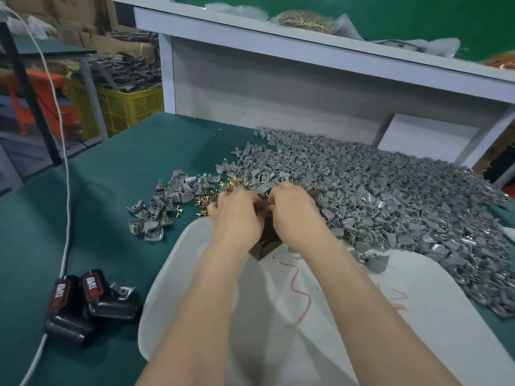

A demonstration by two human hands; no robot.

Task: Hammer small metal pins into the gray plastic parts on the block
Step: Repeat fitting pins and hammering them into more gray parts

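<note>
Mostly hidden block (265, 243), left hand (237, 215), right hand (295, 215) atop

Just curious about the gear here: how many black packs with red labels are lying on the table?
2. Both black packs lie side by side on the green table, lower left: one beside the white cable, the other just right of it. None seems hidden.

**Soft, even light; bent edges**

I see flat, diffuse light from overhead, fairly bright. Shadows are faint: a soft one falls on the white sheet (181, 288). The left hand (237, 218) and right hand (295, 215) look slightly soft. The pile of gray parts (390, 196) smears and takes a mild sheen toward the right edge. The white shelf (306, 48) bows from lens distortion; the left background is dimmer.
</note>
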